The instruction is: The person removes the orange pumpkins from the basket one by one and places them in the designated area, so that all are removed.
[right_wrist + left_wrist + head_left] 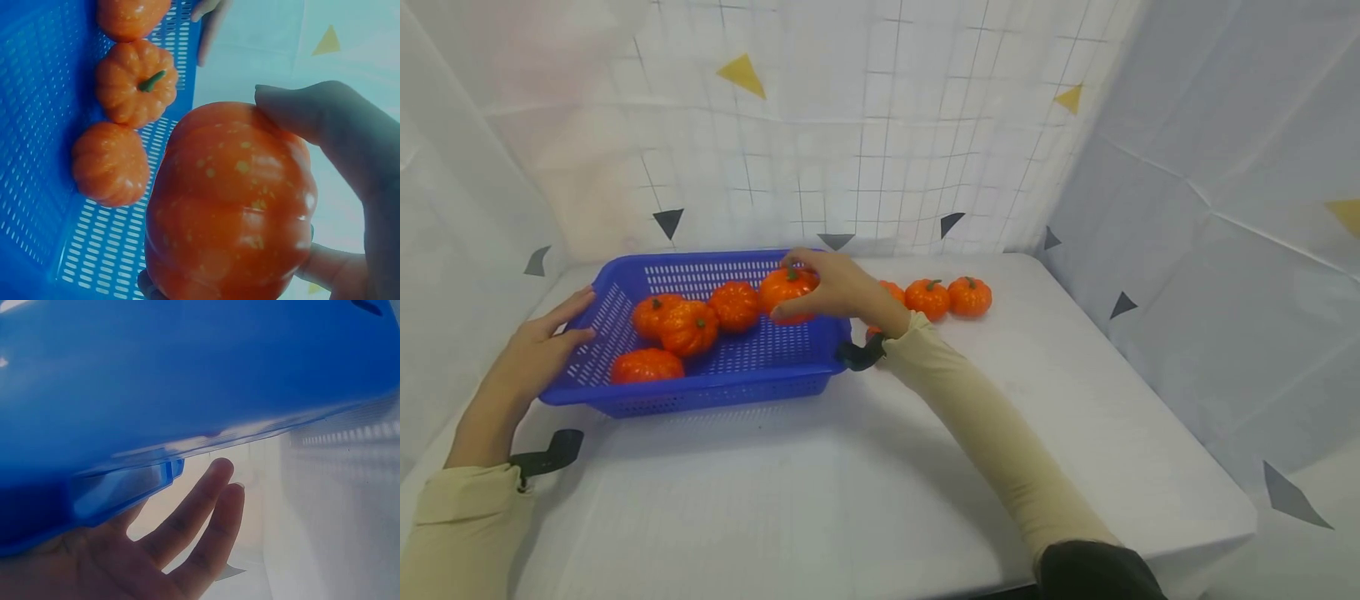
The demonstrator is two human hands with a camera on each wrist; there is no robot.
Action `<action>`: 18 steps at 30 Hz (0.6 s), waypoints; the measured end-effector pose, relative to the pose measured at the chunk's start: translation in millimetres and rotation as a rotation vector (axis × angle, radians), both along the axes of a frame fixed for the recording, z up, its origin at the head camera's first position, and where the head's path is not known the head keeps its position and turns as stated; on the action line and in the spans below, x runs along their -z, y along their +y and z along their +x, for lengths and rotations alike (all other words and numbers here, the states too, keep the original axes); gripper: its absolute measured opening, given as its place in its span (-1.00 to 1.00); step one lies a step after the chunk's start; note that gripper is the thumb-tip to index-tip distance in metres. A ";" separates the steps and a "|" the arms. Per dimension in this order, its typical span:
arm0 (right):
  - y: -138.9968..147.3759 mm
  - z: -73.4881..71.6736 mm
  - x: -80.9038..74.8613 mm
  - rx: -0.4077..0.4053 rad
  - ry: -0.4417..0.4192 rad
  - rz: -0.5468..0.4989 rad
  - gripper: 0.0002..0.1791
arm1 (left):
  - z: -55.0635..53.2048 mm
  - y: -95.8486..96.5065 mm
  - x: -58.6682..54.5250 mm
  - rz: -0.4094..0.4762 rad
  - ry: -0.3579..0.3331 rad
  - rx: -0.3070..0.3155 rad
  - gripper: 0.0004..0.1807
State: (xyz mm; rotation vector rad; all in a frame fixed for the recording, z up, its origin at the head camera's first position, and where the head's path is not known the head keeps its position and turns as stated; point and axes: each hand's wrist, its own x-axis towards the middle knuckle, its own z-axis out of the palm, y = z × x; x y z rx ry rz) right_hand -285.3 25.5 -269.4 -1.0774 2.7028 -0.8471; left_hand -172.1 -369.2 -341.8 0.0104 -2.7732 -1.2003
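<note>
A blue perforated plastic basket [715, 382] sits on the white table with several small orange pumpkins [689, 327] inside, grouped toward its left and middle. My left hand [535, 354] holds the basket's left rim, thumb and a finger over the edge. Two of its fingers [206, 531] stretch out below the blue wall in the left wrist view. At the basket's right end, my right hand [850, 287] grips another pumpkin [231, 206] between thumb and fingers, with its green stem up. Whether this pumpkin touches the basket floor I cannot tell.
Right of the basket, more pumpkins [970, 297] stand on the table [1000, 400], some partly hidden behind my right wrist. A white grid-lined sheet [910, 125] rises behind the table, and a grey-white sheet [1240, 250] hangs along the right side.
</note>
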 end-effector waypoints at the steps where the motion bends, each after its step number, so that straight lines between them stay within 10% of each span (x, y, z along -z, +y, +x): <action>1: 2.7 1.8 -0.5 0.000 -0.005 -0.020 -0.17 | 0.2 0.4 -0.5 0.003 -0.003 0.000 -0.33; 18: 41.0 13.1 2.2 0.056 -0.011 -0.100 -0.21 | 0.9 0.0 -0.1 0.003 -0.006 0.003 -0.33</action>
